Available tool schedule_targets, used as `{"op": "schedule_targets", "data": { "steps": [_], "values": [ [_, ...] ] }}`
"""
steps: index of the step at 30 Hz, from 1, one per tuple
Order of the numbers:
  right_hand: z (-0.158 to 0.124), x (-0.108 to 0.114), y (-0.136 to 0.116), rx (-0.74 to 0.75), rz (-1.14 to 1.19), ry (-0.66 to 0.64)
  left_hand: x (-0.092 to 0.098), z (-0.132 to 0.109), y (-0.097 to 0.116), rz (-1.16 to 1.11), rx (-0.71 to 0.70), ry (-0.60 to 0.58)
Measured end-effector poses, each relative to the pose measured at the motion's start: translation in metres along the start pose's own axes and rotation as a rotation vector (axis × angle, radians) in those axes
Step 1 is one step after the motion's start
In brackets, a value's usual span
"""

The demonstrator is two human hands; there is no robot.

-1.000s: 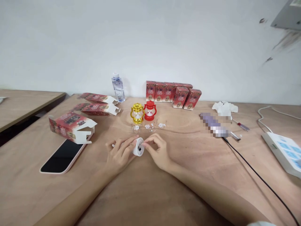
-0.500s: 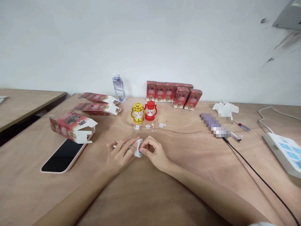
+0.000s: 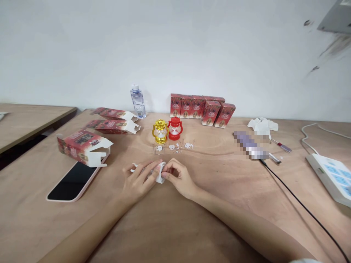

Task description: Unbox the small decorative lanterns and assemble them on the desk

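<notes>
My left hand [image 3: 138, 179] is wrapped over a small white lantern [image 3: 159, 178] lying on its side, its round base facing right. Most of its body is hidden under my fingers; a white bit pokes out past them on the left. At the base's open rim, my right hand [image 3: 178, 178] pinches with thumb and forefinger; whether a small part sits between the fingertips cannot be seen. Beyond the hands stand a gold lantern [image 3: 160, 131] and a red lantern [image 3: 174, 129]. Just before them lie thin wire handles [image 3: 159, 149] and small white pieces [image 3: 188, 145].
Opened red cartons [image 3: 85, 146] lie at left, one overlapping a phone [image 3: 74, 181]. Closed red boxes [image 3: 187, 106] and a water bottle [image 3: 138, 103] stand by the wall. Rightward are a blurred purple object [image 3: 248, 145], a screwdriver [image 3: 283, 147], tissue [image 3: 262, 126], and a power strip [image 3: 333, 177].
Hardly anything differs. Both hands keep their hold on the white lantern, and the whole view has shifted very slightly.
</notes>
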State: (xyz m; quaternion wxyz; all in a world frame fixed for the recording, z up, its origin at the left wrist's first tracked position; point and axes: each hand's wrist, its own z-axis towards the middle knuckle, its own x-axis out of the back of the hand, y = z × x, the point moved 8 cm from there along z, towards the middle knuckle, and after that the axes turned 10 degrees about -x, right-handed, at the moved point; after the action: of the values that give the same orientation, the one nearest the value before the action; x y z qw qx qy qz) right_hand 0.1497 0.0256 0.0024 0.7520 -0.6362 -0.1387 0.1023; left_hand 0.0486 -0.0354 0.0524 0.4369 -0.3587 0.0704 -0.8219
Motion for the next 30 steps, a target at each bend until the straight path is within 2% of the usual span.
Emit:
{"op": "schedule_targets", "data": {
  "steps": [19,24,30],
  "values": [
    [-0.0023,-0.0050,-0.0069,0.054,-0.126,-0.042,0.0001,0.0031,-0.0003,0.013,0.012,0.003],
    [-0.0031,-0.0047,-0.0073,0.071,-0.152,-0.010,-0.0023,0.0037,-0.0043,-0.003,0.060,-0.012],
    [-0.0033,0.0010,-0.0094,0.062,-0.078,0.058,-0.0020,0.0038,-0.0036,0.001,0.056,-0.002]
  ]
}}
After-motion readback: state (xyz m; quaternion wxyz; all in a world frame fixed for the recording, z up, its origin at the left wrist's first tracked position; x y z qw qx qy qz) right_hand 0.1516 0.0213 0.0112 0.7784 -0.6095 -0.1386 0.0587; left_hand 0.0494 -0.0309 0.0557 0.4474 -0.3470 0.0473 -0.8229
